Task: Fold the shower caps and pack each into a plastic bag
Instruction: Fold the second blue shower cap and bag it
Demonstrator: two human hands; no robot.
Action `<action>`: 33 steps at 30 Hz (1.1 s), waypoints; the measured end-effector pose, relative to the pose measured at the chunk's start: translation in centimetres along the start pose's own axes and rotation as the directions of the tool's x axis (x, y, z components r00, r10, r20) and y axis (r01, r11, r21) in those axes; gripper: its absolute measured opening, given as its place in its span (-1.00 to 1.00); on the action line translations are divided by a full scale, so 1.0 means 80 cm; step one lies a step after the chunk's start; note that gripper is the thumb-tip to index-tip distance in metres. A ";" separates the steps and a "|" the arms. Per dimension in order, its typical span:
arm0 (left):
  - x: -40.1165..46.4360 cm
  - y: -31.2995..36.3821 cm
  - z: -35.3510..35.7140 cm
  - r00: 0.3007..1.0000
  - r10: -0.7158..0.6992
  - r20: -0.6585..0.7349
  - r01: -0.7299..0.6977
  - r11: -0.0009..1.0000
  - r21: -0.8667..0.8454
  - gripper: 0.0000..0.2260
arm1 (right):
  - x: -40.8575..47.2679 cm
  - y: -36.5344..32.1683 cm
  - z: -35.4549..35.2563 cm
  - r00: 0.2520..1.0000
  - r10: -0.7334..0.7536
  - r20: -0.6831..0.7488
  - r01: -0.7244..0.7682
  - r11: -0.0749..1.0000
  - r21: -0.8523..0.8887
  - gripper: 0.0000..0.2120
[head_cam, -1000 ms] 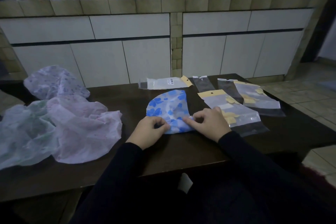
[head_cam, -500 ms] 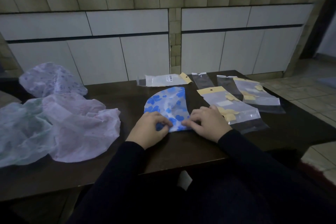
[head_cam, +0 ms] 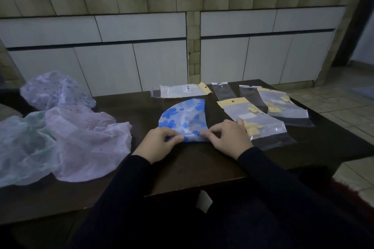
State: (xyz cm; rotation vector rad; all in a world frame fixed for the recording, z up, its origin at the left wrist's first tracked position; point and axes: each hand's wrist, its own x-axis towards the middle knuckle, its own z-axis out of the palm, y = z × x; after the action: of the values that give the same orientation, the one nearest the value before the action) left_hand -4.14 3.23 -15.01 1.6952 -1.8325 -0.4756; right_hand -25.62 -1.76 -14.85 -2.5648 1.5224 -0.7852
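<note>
Both hands' fingers (head_cam: 178,137) on blue-flowered cap's (head_cam: 183,116) near edge

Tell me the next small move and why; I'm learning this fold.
Probably fold the blue cap over once more. Both the left hand and right hand pinch its near edge, and it looks wider than the empty bag behind it.

Dark table (head_cam: 202,168), white cabinets (head_cam: 141,62), perhaps drawers.

Blue flowers on a white cap (head_cam: 183,118), dark brown tabletop (head_cam: 202,159).
Pale pink cap (head_cam: 89,143), pale green cap (head_cam: 22,147), white cap with faint purple print (head_cam: 56,91); clear bags (head_cam: 255,121) with yellow headers and yellow-flowered contents; black sleeves (head_cam: 125,198).
</note>
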 end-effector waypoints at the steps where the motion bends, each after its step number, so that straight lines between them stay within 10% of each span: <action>1: 0.000 0.002 -0.001 1.000 -0.020 0.000 0.020 1.000 -0.015 -0.92 | 0.001 0.000 0.000 1.000 0.023 0.002 -0.023 1.000 0.014 -0.66; 15: 0.014 0.000 0.009 0.989 -0.023 -0.149 0.033 0.997 0.069 -0.91 | 0.016 -0.006 0.011 0.977 0.208 0.041 -0.208 0.978 0.011 -0.70; 22: 0.016 -0.005 0.011 0.979 0.092 -0.184 -0.069 0.989 0.128 -0.96 | 0.007 -0.011 0.011 0.992 -0.103 -0.076 0.086 0.978 -0.191 -0.78; 28: 0.010 -0.013 0.006 0.992 0.041 -0.120 -0.015 0.977 0.212 -0.67 | 0.004 -0.011 0.003 0.994 -0.096 0.050 0.103 0.982 -0.162 -0.68; 33: 0.007 -0.009 0.003 0.998 -0.005 -0.066 0.021 0.969 0.248 -0.87 | -0.004 -0.004 0.004 0.992 -0.093 0.090 0.108 0.977 -0.181 -0.56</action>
State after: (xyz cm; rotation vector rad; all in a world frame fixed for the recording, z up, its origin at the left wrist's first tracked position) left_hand -3.71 2.59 -15.56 1.8643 -1.8986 -0.1989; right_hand -25.33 -1.38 -15.18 -2.7885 1.5200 -0.5626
